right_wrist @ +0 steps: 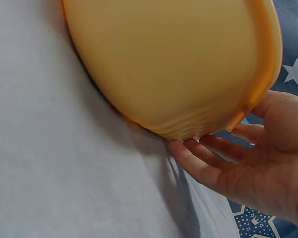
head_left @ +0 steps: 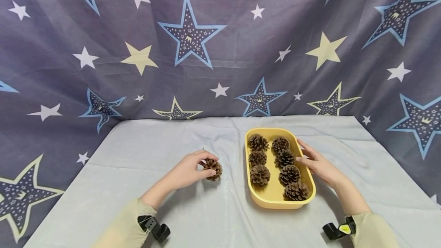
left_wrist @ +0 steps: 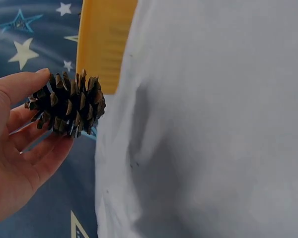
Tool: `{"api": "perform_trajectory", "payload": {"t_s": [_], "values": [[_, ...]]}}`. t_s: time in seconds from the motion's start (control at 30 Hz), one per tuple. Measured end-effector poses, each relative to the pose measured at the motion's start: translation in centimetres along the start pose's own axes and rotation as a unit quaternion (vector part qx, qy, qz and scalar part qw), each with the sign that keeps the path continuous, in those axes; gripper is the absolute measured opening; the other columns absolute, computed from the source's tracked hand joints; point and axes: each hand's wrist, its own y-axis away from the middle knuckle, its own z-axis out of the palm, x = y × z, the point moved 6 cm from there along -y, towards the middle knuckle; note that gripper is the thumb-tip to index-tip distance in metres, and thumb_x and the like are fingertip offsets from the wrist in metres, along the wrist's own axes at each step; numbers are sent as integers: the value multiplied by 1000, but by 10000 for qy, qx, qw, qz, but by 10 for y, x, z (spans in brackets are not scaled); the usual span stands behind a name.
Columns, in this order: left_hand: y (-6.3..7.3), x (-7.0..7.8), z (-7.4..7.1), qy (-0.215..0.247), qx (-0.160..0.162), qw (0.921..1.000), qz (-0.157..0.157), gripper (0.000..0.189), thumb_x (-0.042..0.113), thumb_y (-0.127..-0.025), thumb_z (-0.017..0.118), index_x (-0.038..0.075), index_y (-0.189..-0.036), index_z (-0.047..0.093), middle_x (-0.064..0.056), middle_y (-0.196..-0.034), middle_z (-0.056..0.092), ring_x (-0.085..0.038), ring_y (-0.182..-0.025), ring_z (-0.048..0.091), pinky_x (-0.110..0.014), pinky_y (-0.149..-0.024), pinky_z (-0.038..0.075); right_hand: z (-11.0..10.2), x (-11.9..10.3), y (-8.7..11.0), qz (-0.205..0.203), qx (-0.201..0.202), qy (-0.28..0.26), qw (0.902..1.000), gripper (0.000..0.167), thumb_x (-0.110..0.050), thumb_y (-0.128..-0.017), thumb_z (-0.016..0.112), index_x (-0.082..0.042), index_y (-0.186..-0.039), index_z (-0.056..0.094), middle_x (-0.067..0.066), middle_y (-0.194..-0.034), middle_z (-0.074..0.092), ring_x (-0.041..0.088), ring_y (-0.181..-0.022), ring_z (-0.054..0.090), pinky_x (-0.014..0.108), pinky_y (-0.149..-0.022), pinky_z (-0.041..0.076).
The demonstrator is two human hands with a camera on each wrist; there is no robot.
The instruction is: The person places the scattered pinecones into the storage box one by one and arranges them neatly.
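Observation:
A brown pinecone [head_left: 213, 170] is pinched between the thumb and fingers of my left hand [head_left: 188, 169], low over the cloth at the middle of the table. The left wrist view shows this pinecone [left_wrist: 67, 104] with its scales spread. To its right stands a yellow plastic tub [head_left: 256, 198] holding several pinecones in two rows, three on the left and more on the right. My right hand [head_left: 320, 165] holds the tub's right side. In the right wrist view its fingers [right_wrist: 201, 163] touch the outer wall, while the thumb reaches over the rim.
A pale grey cloth [head_left: 203, 217] covers the table, with small creases. Behind it and at both sides hangs a dark curtain [head_left: 234, 64] printed with stars. Black wrist cameras sit at both sleeves.

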Motion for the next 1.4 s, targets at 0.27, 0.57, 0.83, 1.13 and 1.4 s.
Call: {"api": "perform_trajectory", "payload": {"t_s": [0.27, 0.57, 0.83, 1.13, 1.4], "values": [[-15, 18, 6, -64, -69, 9996, 260, 36, 32, -81, 66, 19, -114, 60, 7, -112, 60, -11, -106, 53, -36, -95, 42, 0, 0, 0, 16, 5, 1, 10000, 72, -17, -94, 47, -10, -147, 0, 33, -140, 21, 17, -102, 55, 30, -82, 50], [-27, 42, 8, -61, -191, 9987, 467, 36, 34, -83, 63, 20, -116, 59, 9, -115, 59, -8, -107, 53, -34, -96, 41, 0, -1, 0, -22, -6, -22, 10000, 72, -17, -94, 47, -10, -146, -1, 34, -140, 21, 11, -98, 56, 28, -81, 51], [-34, 65, 11, 116, -247, 9969, 739, 37, 36, -83, 62, 20, -117, 59, 9, -115, 59, -6, -107, 52, -30, -95, 42, 0, 0, 0, 31, -11, -16, 10000, 72, -17, -93, 48, -10, -146, -1, 34, -140, 21, 14, -100, 56, 29, -81, 51], [-46, 91, 25, 163, -413, 9942, 976, 37, 38, -84, 62, 23, -118, 58, 8, -117, 57, -8, -109, 51, -29, -96, 41, 0, 0, 0, 5, -7, -16, 10000, 72, -17, -93, 47, -10, -147, -1, 33, -140, 22, 13, -100, 56, 29, -81, 51], [-54, 110, 48, -55, -655, 9864, 1503, 37, 35, -83, 63, 19, -117, 59, 6, -114, 58, -5, -107, 52, -21, -95, 41, 0, 1, -1, -41, -39, -71, 10000, 72, -17, -94, 47, -11, -147, -1, 34, -139, 21, 8, -95, 57, 28, -80, 51]]}}
